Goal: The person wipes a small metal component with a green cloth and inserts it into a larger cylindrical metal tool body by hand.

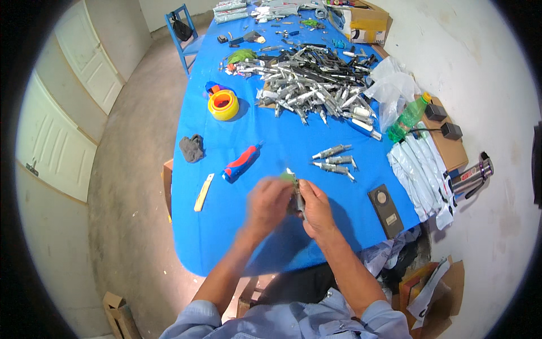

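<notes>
My right hand [317, 212] is closed round a slim grey pen-shaped device [300, 199], its pale tip pointing away from me. Against that tip, my left hand [268, 203] is blurred by motion, its fingers curled on a small piece of green cloth [288, 177]. My fingers hide much of the device. Beyond my hands, to the right, lie several similar grey pen-shaped devices [333, 151]. A red and blue handheld tool [243, 163] rests to the left, with a yellow-handled flat strip [204, 192] nearer me.
A large pile of grey and black devices [316, 85] covers the blue table's [226, 248] middle. Left of it are a yellow tape roll [223, 105] and a dark cloth [192, 148]. To the right are a dark box [385, 211], plastic packets [418, 175] and a green bottle [409, 117].
</notes>
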Demonstrator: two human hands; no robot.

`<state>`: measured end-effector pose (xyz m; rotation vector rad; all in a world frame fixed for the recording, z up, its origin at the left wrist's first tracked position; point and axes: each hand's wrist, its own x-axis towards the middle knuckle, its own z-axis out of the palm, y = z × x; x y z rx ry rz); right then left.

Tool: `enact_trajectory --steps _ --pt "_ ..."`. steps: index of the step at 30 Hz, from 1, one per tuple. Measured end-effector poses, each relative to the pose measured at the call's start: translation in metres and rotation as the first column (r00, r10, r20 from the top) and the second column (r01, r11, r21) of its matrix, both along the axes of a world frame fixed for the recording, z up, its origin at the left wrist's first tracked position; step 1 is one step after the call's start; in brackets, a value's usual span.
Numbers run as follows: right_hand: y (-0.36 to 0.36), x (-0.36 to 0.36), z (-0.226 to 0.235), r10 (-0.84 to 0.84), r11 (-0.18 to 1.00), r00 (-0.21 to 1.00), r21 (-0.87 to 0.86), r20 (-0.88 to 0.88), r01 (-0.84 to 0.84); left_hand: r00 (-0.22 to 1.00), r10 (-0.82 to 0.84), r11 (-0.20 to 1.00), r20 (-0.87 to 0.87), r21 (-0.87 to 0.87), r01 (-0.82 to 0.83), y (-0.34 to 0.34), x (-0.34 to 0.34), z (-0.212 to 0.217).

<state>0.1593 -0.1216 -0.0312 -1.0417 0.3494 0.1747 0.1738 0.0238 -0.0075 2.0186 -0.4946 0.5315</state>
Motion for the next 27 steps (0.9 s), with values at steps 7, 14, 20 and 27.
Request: enact_trajectory --steps 7,14,20,27 --pt "0.008 0.082 0.008 0.105 0.985 0.994 0.136 0.037 -0.109 0.99 0.083 0.975 -0.112 -0.194 -0.104 0.019 0.08 -0.007" --pt "0.012 0.134 -0.012 0.127 0.991 0.986 0.036 0.112 -0.132 0.984 0.131 0.966 -0.124 -0.208 -0.155 0.005 0.122 -0.028" --pt "0.014 0.144 -0.028 0.106 0.994 0.974 -0.035 0.2 -0.101 0.984 0.177 0.97 -0.008 -0.166 -0.175 0.001 0.132 -0.042" --pt "0.005 0.141 -0.035 0.141 0.989 0.962 -0.065 0.232 -0.13 0.969 0.145 0.896 -0.199 -0.39 -0.214 -0.007 0.125 -0.035"
